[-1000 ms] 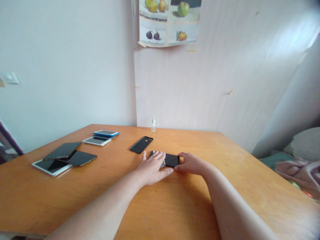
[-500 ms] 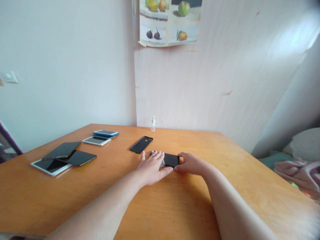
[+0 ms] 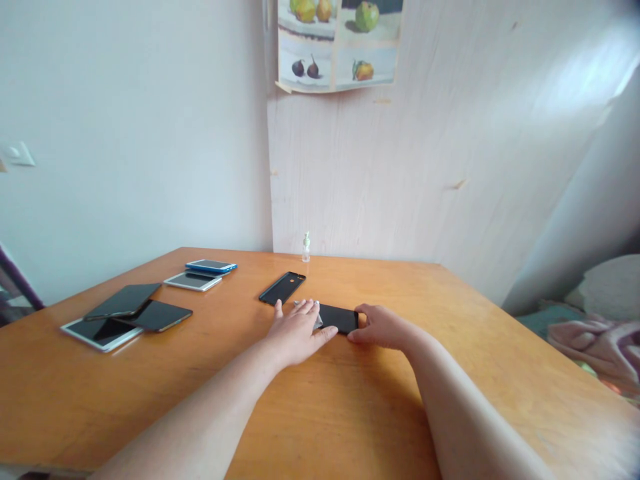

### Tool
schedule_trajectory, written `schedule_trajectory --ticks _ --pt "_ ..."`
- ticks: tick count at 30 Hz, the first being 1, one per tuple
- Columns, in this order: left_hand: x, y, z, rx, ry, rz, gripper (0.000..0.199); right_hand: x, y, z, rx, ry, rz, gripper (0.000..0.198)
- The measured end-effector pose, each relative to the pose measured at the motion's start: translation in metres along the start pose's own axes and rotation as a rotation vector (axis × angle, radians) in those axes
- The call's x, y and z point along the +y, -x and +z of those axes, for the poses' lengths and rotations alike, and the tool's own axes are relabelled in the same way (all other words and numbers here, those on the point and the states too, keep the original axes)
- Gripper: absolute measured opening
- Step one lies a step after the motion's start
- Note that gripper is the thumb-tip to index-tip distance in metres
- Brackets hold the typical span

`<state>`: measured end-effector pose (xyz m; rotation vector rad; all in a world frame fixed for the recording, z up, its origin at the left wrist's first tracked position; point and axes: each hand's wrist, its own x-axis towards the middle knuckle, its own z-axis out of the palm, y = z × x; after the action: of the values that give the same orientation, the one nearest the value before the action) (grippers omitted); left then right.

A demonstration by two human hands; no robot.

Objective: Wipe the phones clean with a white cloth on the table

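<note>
A black smartphone (image 3: 339, 319) lies flat on the wooden table in front of me. My right hand (image 3: 376, 325) pinches its right end between thumb and fingers. My left hand (image 3: 296, 331) lies palm down over the phone's left end, fingers stretched out. Beneath those fingers is a small pale grey cloth or wipe (image 3: 319, 323); only its edges show, and most of it is covered. Just beyond the left hand rests a black phone case (image 3: 283, 289), with its inside facing up.
On the left lie a white tablet (image 3: 103, 333), two dark devices (image 3: 163, 315) overlapping it, and a blue-edged phone (image 3: 211, 267) over a white phone (image 3: 193, 281). A small clear pump bottle (image 3: 306, 248) stands at the table's back edge. Crumpled fabric (image 3: 595, 343) is off the right side.
My left hand has slid slightly left along the phone with the cloth, baring more of the black surface. My right hand stays at the phone's right end.
</note>
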<state>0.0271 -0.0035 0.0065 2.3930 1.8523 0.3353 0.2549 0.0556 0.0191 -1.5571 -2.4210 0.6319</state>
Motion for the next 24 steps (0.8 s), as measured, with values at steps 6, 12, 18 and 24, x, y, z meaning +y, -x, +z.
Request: schedule_trajectory --ticks 6,12,18,24 --pt "0.017 0.010 0.001 -0.077 0.066 0.283 0.084 0.002 -0.002 0.003 0.017 0.030 0.000 0.062" --pt "0.008 0.002 0.003 -0.019 0.030 0.120 0.081 0.003 -0.002 0.002 0.006 0.000 -0.009 0.061" --pt "0.006 0.004 0.000 -0.041 0.027 0.104 0.085 0.002 -0.001 0.001 0.002 -0.008 -0.002 0.061" --pt "0.018 0.010 -0.001 -0.087 0.089 0.293 0.082 0.001 -0.002 0.003 0.016 0.020 -0.009 0.059"
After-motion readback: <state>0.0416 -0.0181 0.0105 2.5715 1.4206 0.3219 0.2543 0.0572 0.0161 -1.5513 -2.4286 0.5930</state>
